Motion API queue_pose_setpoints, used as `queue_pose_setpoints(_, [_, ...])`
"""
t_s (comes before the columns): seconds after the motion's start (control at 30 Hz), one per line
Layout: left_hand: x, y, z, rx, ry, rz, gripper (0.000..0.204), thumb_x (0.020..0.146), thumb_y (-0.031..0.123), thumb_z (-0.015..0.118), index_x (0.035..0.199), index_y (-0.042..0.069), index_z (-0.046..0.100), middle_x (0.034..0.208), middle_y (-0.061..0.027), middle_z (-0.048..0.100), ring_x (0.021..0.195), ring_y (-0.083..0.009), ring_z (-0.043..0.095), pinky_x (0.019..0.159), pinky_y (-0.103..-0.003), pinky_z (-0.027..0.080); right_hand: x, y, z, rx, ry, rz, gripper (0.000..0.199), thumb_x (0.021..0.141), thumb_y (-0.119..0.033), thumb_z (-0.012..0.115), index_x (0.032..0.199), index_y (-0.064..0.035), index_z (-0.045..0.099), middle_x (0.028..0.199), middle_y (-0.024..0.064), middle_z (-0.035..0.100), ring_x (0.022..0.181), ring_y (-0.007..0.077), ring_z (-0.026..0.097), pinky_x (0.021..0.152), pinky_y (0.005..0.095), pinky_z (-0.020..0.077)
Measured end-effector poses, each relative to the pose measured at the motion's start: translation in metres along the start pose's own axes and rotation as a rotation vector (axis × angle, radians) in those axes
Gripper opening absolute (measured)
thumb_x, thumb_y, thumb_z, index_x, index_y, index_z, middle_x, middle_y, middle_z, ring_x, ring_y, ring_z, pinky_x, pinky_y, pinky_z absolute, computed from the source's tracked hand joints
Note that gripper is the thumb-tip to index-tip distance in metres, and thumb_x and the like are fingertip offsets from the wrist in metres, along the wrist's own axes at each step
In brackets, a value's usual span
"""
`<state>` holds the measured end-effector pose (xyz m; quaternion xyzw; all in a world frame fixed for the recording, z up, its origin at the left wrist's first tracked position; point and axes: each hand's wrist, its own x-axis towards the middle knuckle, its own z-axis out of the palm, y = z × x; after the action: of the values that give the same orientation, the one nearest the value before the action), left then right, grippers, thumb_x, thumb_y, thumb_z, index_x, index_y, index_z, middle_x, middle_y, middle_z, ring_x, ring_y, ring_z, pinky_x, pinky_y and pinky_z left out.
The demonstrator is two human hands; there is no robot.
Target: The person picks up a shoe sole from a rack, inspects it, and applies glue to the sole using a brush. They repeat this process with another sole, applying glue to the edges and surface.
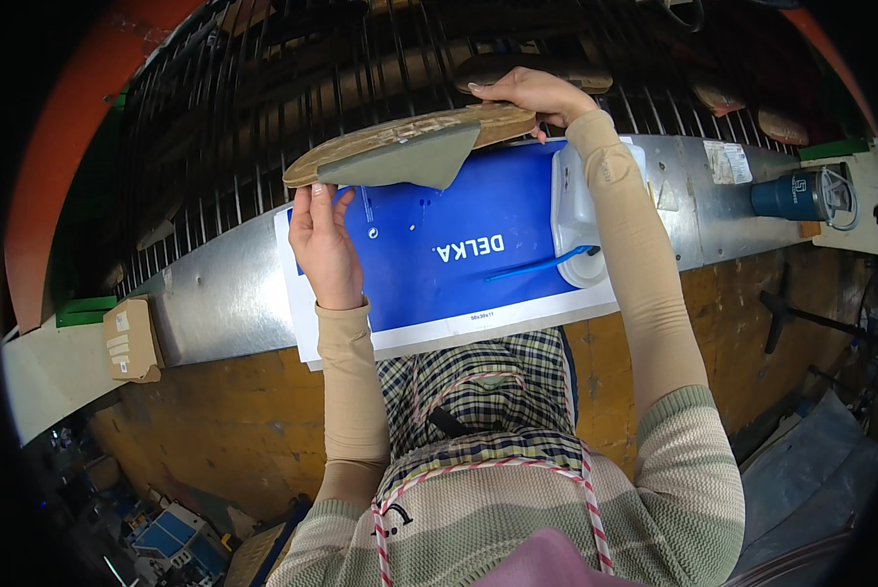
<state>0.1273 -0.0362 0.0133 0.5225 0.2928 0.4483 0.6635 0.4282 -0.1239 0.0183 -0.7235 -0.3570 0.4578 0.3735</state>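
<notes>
My left hand (326, 245) and my right hand (541, 95) hold up a long, brown, sole-shaped piece (390, 137) between them. Its upper face is worn, with pale patches. From its near edge hangs a grey-green flap (409, 162) of thin material. The left fingers pinch the near left end, and the right hand grips the far right end with the thumb on top. Below it lies a blue and white printed sheet (409, 293). Beside my right forearm stands a white plastic container (568, 210), with a blue-handled brush or stick (541, 266) resting on its round opening.
A metal ledge (224, 298) runs under the sheet. Beyond it, a rack of dark bars (233, 181) carries more sole-shaped pieces (718, 95). A blue mug with a handle (783, 198) stands at right, a small cardboard box (133, 342) at left. Orange posts (43, 196) flank the rack.
</notes>
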Motion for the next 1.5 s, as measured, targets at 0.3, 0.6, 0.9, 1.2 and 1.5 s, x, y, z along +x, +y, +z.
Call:
queue_pose_setpoints(0.3, [0.002, 0.004, 0.005, 0.011, 0.039, 0.035, 0.035, 0.104, 0.021, 0.051, 0.128, -0.003, 0.057, 0.118, -0.0074, 0.065, 0.11, -0.0145, 0.06, 0.089, -0.03, 0.049, -0.001, -0.002, -0.001, -0.01, -0.093, 0.02, 0.056, 0.093, -0.049, 0.063, 0.094, 0.0071, 0.07, 0.055, 0.0097, 0.061, 0.033, 0.014, 0.055, 0.027, 0.0223, 0.0408])
queue_pose_setpoints(0.6, [0.045, -0.006, 0.026, 0.351, 0.145, 0.415, 0.032, 0.108, 0.027, 0.04, 0.094, 0.002, 0.054, 0.084, 0.0001, 0.052, 0.079, -0.0078, 0.044, 0.074, -0.025, 0.041, 0.004, 0.008, -0.002, 0.167, -0.582, 0.087, 0.052, 0.101, -0.038, 0.055, 0.116, 0.0124, 0.057, 0.067, 0.017, 0.066, 0.048, 0.0249, 0.068, 0.046, 0.0309, 0.061])
queue_pose_setpoints(0.9, [0.093, -0.003, 0.054, 0.106, 0.026, 0.322, 0.034, 0.108, 0.032, 0.043, 0.091, 0.005, 0.055, 0.08, 0.0038, 0.051, 0.076, -0.0063, 0.042, 0.072, -0.023, 0.041, -0.006, 0.005, -0.001, 0.227, -0.825, -0.093, 0.04, 0.102, -0.024, 0.052, 0.118, 0.0109, 0.061, 0.095, 0.0214, 0.072, 0.08, 0.0269, 0.074, 0.06, 0.0349, 0.0633])
queue_pose_setpoints(1.2, [0.085, 0.011, 0.06, 0.167, -0.13, 0.326, 0.031, 0.105, 0.031, 0.05, 0.097, 0.004, 0.063, 0.079, 0.0037, 0.056, 0.075, -0.0049, 0.048, 0.069, -0.022, 0.042, -0.006, -0.008, 0.001, 0.113, -0.795, -0.148, 0.038, 0.097, -0.016, 0.056, 0.127, 0.0062, 0.06, 0.112, 0.0225, 0.069, 0.095, 0.0256, 0.072, 0.068, 0.0322, 0.0623])
queue_pose_setpoints(1.5, [0.076, 0.02, 0.062, 0.199, -0.209, 0.352, 0.032, 0.105, 0.032, 0.051, 0.098, 0.003, 0.063, 0.08, 0.0038, 0.056, 0.074, -0.0047, 0.048, 0.067, -0.022, 0.042, -0.006, -0.008, 0.003, 0.069, -0.692, -0.114, 0.038, 0.096, -0.02, 0.06, 0.126, 0.0048, 0.061, 0.112, 0.0209, 0.07, 0.094, 0.0217, 0.072, 0.068, 0.0307, 0.0628])
